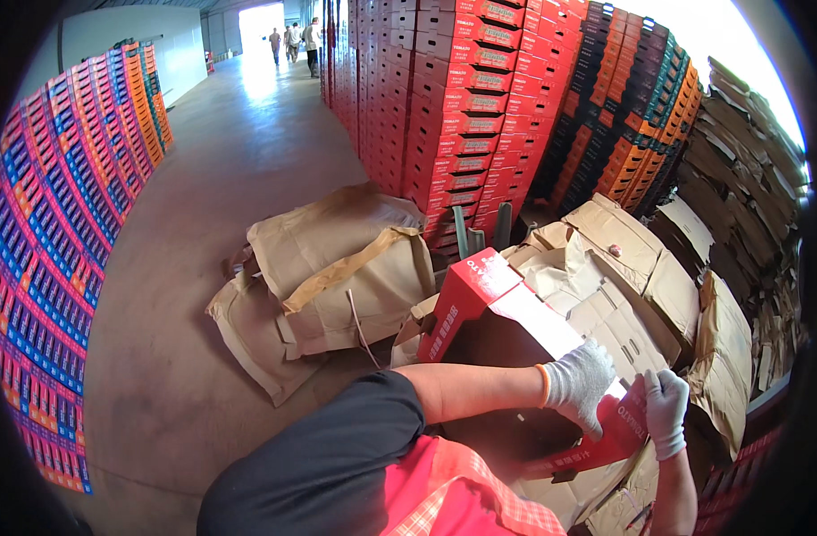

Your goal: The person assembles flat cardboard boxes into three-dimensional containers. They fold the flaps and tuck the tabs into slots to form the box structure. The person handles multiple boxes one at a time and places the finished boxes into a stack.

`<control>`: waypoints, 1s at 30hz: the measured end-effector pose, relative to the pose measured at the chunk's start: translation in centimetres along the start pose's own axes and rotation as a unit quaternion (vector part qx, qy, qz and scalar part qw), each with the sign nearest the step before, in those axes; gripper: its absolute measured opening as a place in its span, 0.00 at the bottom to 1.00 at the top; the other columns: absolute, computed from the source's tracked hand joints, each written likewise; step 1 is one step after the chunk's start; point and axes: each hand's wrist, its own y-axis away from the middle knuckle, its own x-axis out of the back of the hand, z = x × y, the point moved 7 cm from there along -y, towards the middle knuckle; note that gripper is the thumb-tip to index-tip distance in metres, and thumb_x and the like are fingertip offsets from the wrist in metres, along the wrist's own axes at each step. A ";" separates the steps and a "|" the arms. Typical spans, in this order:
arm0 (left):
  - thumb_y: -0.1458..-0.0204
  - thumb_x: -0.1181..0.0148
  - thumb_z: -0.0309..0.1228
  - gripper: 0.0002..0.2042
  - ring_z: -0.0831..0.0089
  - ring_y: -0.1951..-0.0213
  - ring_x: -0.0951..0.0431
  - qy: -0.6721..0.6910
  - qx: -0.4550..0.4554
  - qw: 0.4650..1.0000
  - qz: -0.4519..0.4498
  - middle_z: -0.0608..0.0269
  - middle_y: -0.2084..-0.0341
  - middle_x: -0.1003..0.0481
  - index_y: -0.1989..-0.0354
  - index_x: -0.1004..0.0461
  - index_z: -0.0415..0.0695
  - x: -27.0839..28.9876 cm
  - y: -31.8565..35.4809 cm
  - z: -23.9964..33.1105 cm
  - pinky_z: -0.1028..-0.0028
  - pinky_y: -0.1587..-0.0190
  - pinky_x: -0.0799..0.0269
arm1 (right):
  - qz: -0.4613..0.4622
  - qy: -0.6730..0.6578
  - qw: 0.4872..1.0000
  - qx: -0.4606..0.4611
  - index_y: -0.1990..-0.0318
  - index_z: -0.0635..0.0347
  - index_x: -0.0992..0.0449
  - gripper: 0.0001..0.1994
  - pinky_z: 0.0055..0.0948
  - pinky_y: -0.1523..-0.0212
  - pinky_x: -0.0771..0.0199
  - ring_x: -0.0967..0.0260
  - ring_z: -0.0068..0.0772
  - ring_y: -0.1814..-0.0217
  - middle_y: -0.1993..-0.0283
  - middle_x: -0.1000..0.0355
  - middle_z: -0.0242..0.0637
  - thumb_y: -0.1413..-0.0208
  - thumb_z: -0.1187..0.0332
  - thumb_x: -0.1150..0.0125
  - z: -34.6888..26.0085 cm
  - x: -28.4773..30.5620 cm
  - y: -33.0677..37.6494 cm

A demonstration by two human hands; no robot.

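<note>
A red cardboard carton (462,299) with white print stands tilted in front of me, its dark inside partly in view. My left hand (580,386), in a grey-white knit glove with an orange cuff edge, is closed over the carton's side near its right end. At that end's corner, my right hand (666,413) grips the edge, thumb on top, in a similar glove. The two hands are close together. Part of the carton's lower side is hidden by my left forearm.
Brown paper sacking (337,277) lies on the floor left of the carton. Flat cardboard pieces (623,250) are heaped at the right. Tall stacks of red crates (480,107) and coloured cartons (60,223) rise around. Several people (312,46) are far off near a bright doorway.
</note>
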 end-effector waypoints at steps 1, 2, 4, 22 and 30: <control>0.75 0.35 0.68 0.42 0.56 0.60 0.26 0.008 0.002 1.000 -0.003 0.48 0.68 0.24 0.66 0.24 0.36 -0.1 0.0 0.0 0.63 0.54 0.35 | -0.005 0.076 0.993 0.094 0.74 0.62 0.29 0.09 0.45 0.78 0.34 0.35 0.48 0.83 0.83 0.34 0.45 0.43 0.70 0.42 -1.3 -0.2 -0.2; 0.75 0.34 0.68 0.41 0.55 0.60 0.26 0.016 -0.003 1.000 -0.009 0.48 0.68 0.24 0.66 0.24 0.36 -0.3 0.1 0.2 0.63 0.54 0.35 | -0.018 0.143 0.976 0.164 0.75 0.61 0.30 0.10 0.46 0.78 0.35 0.34 0.50 0.83 0.83 0.33 0.46 0.42 0.69 0.43 -2.2 -1.0 -0.4; 0.76 0.33 0.63 0.39 0.55 0.62 0.27 0.035 -0.015 0.998 0.057 0.48 0.69 0.25 0.69 0.25 0.35 0.4 0.5 0.6 0.63 0.55 0.35 | -0.009 0.254 0.941 0.225 0.80 0.58 0.34 0.14 0.50 0.74 0.34 0.31 0.55 0.78 0.81 0.31 0.48 0.43 0.66 0.45 -3.3 -2.6 -1.0; 0.40 0.43 0.33 0.24 0.56 0.45 0.26 0.449 -0.089 0.871 0.177 0.49 0.48 0.26 0.39 0.35 0.34 -0.2 5.0 -3.9 0.65 0.42 0.31 | -0.117 -0.051 0.988 0.082 0.47 0.63 0.29 0.31 0.37 0.51 0.25 0.26 0.42 0.51 0.53 0.25 0.47 0.66 0.69 0.31 -8.4 -5.6 -0.3; 0.41 0.50 0.56 0.37 0.49 0.35 0.38 0.109 0.012 0.946 0.305 0.45 0.39 0.34 0.35 0.38 0.36 3.8 20.5 -4.6 0.52 0.32 0.52 | -0.100 -0.368 0.898 -0.218 0.62 0.60 0.22 0.14 0.23 0.68 0.33 0.35 0.26 0.73 0.71 0.27 0.27 0.56 0.64 0.42 9.8 -4.9 2.9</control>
